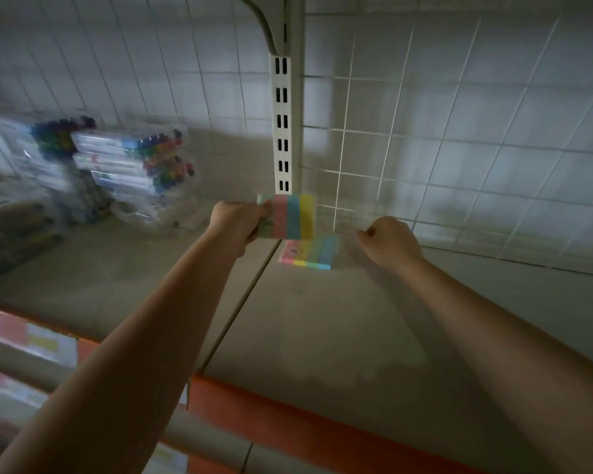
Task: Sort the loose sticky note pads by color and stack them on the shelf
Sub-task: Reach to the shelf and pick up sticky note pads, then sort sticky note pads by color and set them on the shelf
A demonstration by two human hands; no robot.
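The shelf (308, 323) is a wide grey board with an orange front lip, split by a seam that runs toward the slotted upright (282, 131) at the back; a wire grid (425, 138) backs its right half. On the left half, well apart from the hands, stand stacked marker packs (131, 165), blurred but clearly out of the path. The task's things sit near the back by the seam: one striped pad (307, 256) lies flat on the board just right of the seam, and a second pad (290, 217), also striped pink, blue and yellow, is held upright above and slightly behind it. The left hand (240, 224) grips that held pad by its left edge, fingers curled round it. The right hand (391, 239) hangs just right of the lying pad with fingers curled in and nothing visibly in them. To do the step well, I would judge, the held pad should be tipped flat, stripes matched to the one below, and lowered squarely onto it. The upright is the only thing close enough to catch a corner.
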